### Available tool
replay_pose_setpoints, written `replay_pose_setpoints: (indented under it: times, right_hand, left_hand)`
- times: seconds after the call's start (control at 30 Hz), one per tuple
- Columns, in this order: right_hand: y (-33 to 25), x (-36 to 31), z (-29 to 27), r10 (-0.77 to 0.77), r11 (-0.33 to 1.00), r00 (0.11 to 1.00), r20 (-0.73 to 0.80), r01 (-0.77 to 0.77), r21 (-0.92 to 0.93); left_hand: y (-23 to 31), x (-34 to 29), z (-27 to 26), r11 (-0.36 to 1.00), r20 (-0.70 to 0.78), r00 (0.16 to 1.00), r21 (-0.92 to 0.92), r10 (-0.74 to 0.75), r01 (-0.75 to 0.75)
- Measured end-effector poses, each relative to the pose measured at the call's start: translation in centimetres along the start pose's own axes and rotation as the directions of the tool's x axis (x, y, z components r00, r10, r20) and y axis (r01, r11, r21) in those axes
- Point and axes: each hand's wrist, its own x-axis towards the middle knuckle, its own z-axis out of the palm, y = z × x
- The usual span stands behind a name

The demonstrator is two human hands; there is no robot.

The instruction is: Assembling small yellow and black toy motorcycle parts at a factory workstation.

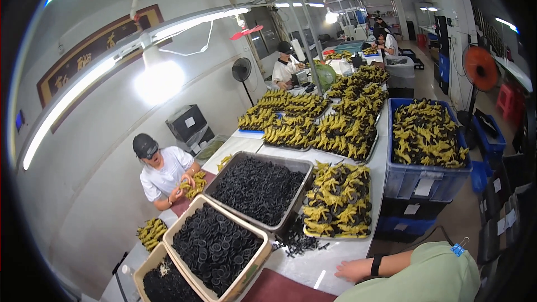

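My right hand [352,270] rests on the white tabletop [299,268], fingers loosely extended and nothing visible in them. A black band [376,264] circles that wrist, below a pale green sleeve [425,279]. My left hand is out of view. Just ahead of the right hand lies a tray heaped with yellow-and-black pieces [338,201], their exact kind unclear. Loose black bits [299,240] are scattered beside it. A dark red mat [282,288] lies at the near edge, next to a cream bin [260,251] of black ring-shaped discs [215,249].
A metal tray [305,182] holds small black parts. Across the table, a person in white [159,176] handles yellow pieces; others sit farther back. A blue crate [394,182] stands on stacked bins at right, near an orange fan [481,68]. A lit bulb [159,81] hangs over the left side.
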Motion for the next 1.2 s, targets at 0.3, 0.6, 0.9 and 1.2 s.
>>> replay_pose_setpoints:
  times: [0.3,0.6,0.9,1.2]
  right_hand:
    - [10.9,-8.8,-5.7,0.097,0.921,0.995,-0.029,-0.079,0.380]
    - [13.5,-7.5,0.3,-0.439,0.093,0.898,-0.046,0.096,0.991]
    - [11.3,-5.9,-5.2,-0.403,0.400,0.915,0.015,0.161,0.902]
    - [10.3,-5.2,-8.4,-0.398,0.670,0.909,0.126,0.194,0.716]
  left_hand:
    - [1.0,10.1,8.2,0.975,0.256,0.942,0.001,-0.217,0.224]
    - [3.6,15.9,9.7,0.981,0.512,0.840,0.034,-0.182,0.192]
    - [4.7,17.8,8.2,0.948,0.532,0.792,0.072,-0.301,0.311]
    - [3.6,16.0,6.5,0.870,0.537,0.718,0.067,-0.443,0.488]
